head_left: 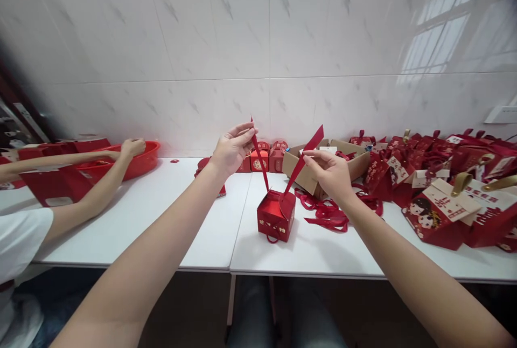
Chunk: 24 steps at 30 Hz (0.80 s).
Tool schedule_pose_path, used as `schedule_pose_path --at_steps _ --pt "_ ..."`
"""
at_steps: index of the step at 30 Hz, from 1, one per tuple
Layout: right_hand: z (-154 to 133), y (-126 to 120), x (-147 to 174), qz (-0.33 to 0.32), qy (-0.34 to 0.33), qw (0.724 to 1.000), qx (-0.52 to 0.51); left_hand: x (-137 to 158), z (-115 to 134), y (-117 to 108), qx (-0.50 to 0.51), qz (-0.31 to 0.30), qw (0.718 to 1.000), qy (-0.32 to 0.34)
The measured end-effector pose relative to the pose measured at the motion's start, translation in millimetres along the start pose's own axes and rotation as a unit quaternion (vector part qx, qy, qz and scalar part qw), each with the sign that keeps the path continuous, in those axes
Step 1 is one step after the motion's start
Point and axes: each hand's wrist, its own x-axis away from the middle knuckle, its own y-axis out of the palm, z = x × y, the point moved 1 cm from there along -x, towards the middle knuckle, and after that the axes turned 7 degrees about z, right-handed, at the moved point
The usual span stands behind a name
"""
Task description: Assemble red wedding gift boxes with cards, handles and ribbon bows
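A small red gift box with gold lettering sits on the white table in front of me. From its top a dark red ribbon rises in two strands, spread in a V. My left hand pinches the left strand near its upper end. In my right hand the right strand is pinched between thumb and fingers, its wide tail standing up past them. Both hands are above the box, apart from it. A little red loop hangs at the box's front lower edge.
Loose red ribbons lie right of the box, before an open cardboard carton. Many decorated red boxes crowd the right side. Small red boxes line the wall. At left, another person's arms reach over an orange-red basin.
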Motion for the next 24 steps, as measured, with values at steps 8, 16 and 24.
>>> schedule_pose_path --at_steps 8,16,24 --pt "-9.6 8.3 -18.3 -0.041 0.052 0.996 -0.061 -6.3 6.1 9.7 -0.047 -0.017 0.999 0.015" --pt "-5.0 16.7 -26.1 -0.083 0.151 0.965 -0.199 2.2 9.7 21.3 -0.131 -0.015 0.991 0.029" --pt "-6.0 14.7 -33.2 -0.117 0.146 0.955 -0.229 10.0 14.3 33.0 -0.142 -0.02 0.99 0.02"
